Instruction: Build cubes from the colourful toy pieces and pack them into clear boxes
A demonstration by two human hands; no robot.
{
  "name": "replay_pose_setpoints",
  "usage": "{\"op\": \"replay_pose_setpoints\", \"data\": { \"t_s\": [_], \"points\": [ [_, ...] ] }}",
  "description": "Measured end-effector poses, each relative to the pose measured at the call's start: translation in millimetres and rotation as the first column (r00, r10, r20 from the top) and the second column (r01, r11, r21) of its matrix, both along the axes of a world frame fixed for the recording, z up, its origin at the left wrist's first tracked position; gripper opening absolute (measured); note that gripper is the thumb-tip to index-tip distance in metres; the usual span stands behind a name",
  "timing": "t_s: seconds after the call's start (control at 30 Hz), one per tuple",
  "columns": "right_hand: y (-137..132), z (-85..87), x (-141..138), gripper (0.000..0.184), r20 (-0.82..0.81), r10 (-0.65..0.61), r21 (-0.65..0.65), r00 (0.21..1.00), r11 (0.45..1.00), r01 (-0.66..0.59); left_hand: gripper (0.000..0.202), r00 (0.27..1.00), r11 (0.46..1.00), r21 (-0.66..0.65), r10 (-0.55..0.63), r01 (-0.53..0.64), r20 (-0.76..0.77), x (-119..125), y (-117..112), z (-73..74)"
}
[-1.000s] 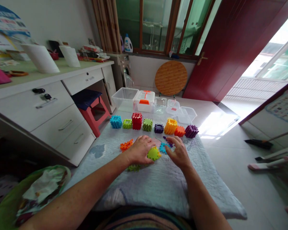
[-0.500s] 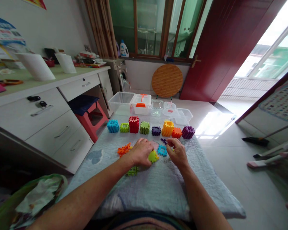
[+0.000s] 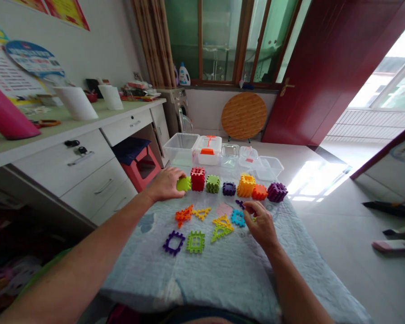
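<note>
My left hand is closed on a yellow-green plastic building piece, at the left end of a row of stacked pieces. It hides the blue stack and most of the small lime stack there. My right hand is bent with fingers together, beside a blue square piece and a dark purple piece. A bit of yellow-green shows by its fingers; whether they hold it is unclear. Between the hands lie orange pieces, a yellow triangle, a yellow piece and a lime triangle.
Nearer me lie a purple square frame and a lime square. The row continues with red, green, yellow and purple stacks. Clear plastic boxes stand behind it on the cloth-covered table.
My left hand has carried the yellow-green piece from the middle of the cloth left and away to the row, uncovering pieces beneath. My right hand stays near the blue square. The view has shifted slightly.
</note>
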State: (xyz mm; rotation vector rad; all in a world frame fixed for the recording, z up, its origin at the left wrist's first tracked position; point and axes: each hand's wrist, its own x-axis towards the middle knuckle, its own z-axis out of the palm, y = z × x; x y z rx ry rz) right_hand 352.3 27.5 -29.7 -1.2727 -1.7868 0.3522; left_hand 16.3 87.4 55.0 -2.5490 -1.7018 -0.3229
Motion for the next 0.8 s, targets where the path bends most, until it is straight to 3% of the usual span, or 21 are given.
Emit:
{"op": "replay_pose_setpoints", "data": {
  "t_s": [0.1,0.3,0.67,0.8],
  "points": [
    [-0.7,1.0,-0.5,0.016,0.017,0.007,-0.008,1.000,1.000,-0.007,0.045,0.992,0.996,-0.069,0.042,-0.050,-0.120,-12.8,26.6,4.7],
    [-0.4,-0.6,0.4,0.016,0.007,0.008,-0.018,1.000,1.000,-0.008,0.050,0.955,0.982,-0.168,0.031,-0.084,-0.296,-1.3,55.6,2.4],
    [-1.8,1.1,-0.7,0.016,0.028,0.020,-0.043,0.999,0.999,-0.019,0.042,0.955,0.960,-0.261,0.020,-0.101,-0.297,-4.8,78.8,-17.6],
    [-1.1,-0.3,-0.1,0.016,0.031,0.017,-0.050,0.999,0.999,-0.016,0.049,0.955,0.956,-0.279,0.007,-0.093,-0.297,-5.0,81.9,-20.8]
  ]
}}
